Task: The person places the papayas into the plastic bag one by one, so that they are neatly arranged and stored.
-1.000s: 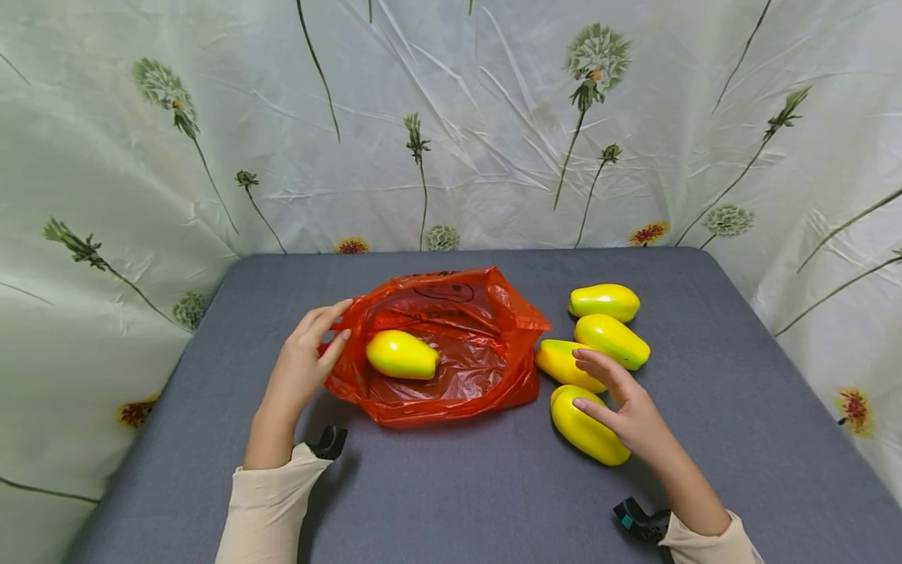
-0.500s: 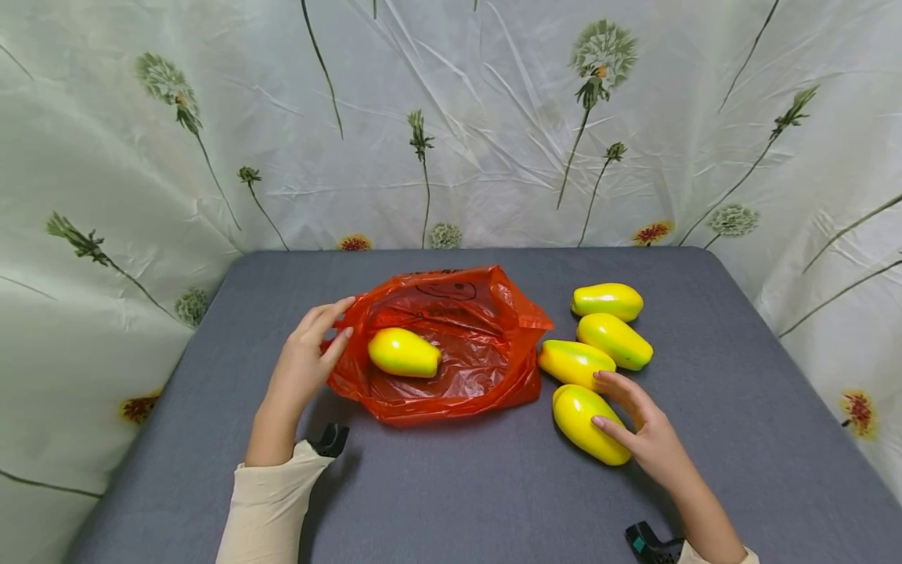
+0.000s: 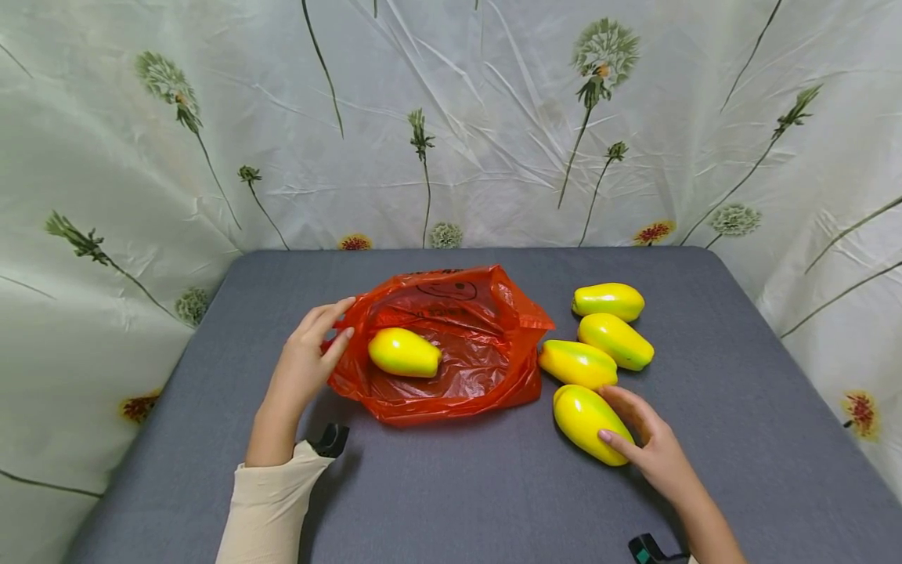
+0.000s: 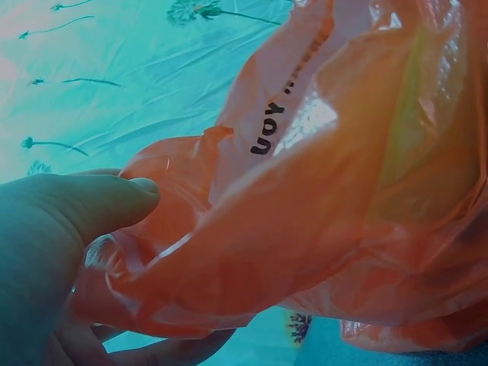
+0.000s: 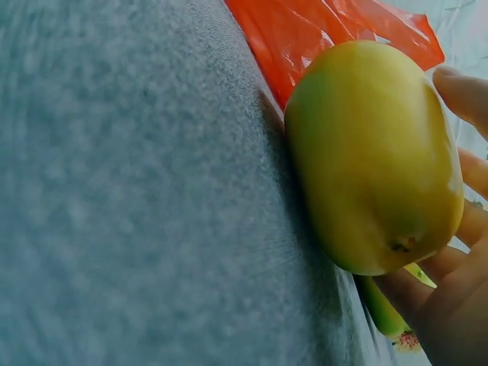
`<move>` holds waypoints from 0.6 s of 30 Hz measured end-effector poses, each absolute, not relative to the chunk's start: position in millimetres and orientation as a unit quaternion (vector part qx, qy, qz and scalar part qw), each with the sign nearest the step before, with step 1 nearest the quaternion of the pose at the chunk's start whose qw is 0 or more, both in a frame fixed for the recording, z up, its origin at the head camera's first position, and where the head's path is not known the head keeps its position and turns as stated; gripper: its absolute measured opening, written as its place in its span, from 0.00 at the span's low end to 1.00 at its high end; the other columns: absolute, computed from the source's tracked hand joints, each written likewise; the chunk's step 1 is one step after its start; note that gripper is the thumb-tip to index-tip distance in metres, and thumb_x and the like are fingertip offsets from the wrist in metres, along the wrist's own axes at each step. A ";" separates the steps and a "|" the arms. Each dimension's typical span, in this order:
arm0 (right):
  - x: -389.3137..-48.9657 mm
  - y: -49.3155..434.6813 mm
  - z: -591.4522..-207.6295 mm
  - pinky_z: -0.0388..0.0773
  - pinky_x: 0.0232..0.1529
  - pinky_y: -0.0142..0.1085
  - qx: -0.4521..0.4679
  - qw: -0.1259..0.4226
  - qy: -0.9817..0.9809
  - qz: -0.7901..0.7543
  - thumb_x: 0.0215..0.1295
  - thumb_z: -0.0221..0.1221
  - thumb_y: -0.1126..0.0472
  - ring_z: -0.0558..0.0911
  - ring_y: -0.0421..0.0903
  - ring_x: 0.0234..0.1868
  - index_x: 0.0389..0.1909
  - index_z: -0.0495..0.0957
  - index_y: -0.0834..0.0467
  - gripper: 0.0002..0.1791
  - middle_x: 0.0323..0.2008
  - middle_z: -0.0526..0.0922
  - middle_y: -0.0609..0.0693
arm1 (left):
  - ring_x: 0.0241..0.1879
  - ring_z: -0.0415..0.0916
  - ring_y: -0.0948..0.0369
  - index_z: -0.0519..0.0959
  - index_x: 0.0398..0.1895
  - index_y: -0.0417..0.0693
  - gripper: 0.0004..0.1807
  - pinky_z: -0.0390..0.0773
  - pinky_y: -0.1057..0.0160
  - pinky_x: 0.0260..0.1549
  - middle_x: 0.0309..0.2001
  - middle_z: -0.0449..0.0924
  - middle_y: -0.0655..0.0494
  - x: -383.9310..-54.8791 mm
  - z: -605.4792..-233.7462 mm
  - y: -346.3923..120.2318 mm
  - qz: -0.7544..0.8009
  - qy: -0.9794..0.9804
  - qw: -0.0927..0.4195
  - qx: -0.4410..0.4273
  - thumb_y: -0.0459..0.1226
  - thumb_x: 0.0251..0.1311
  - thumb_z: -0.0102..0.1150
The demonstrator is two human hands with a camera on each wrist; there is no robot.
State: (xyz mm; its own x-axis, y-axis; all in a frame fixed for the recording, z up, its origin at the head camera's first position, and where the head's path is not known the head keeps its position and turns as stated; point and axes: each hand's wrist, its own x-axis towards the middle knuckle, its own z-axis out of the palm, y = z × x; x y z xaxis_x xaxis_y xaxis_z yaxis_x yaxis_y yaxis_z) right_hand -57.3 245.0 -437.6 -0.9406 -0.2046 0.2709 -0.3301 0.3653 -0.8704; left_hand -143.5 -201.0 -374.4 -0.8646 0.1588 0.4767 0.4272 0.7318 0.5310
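Note:
A red plastic bag lies with its mouth wide on the table, one yellow papaya inside. My left hand holds the bag's left edge; in the left wrist view the thumb lies over the film, with other fingers behind it. To the right of the bag, my right hand curves round the nearest loose papaya, thumb on the near side and fingers on the far side. The right wrist view shows that papaya end-on, low against the cloth, with fingers along its side.
Three more papayas lie beyond the right hand: one beside the bag, another behind it, and the farthest at the back. Grey cloth covers the table. A flower-print curtain hangs behind and at the sides.
The right hand has come down and toward the near side, from over the papayas to round the nearest one. The left hand and bag stay nearly the same.

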 end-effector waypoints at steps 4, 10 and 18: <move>-54.8 247.1 -440.1 0.60 0.52 0.20 0.142 0.039 -0.833 0.534 0.55 0.60 0.71 0.65 0.32 0.57 0.60 0.62 0.61 0.30 0.56 0.68 0.59 | 0.46 0.69 0.53 0.69 0.59 0.50 0.26 0.75 0.51 0.37 0.50 0.70 0.48 -143.6 -374.8 -201.3 -0.330 -0.907 0.205 -0.161 0.31 0.55 0.59; -51.2 249.5 -442.3 0.59 0.51 0.18 0.111 -0.007 -0.837 0.536 0.57 0.60 0.66 0.64 0.29 0.56 0.61 0.62 0.60 0.30 0.58 0.65 0.57 | 0.46 0.69 0.54 0.69 0.59 0.50 0.26 0.75 0.52 0.38 0.49 0.71 0.49 -143.4 -373.5 -201.2 -0.331 -0.906 0.207 -0.163 0.32 0.55 0.59; -49.0 252.4 -442.9 0.61 0.49 0.19 0.108 -0.045 -0.840 0.531 0.56 0.61 0.65 0.64 0.30 0.55 0.64 0.58 0.58 0.34 0.60 0.62 0.56 | 0.46 0.69 0.53 0.70 0.59 0.50 0.26 0.74 0.51 0.40 0.49 0.71 0.49 -143.6 -373.2 -200.7 -0.330 -0.906 0.208 -0.164 0.31 0.54 0.59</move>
State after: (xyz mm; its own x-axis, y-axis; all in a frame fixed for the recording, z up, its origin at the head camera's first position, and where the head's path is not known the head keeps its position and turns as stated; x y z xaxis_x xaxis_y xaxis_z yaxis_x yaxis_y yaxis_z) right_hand -49.0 252.4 -442.9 -0.9728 -0.2285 0.0394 -0.1337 0.4138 -0.9005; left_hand -143.6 -200.7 -373.2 -0.8598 0.1595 0.4851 0.4342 0.7283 0.5301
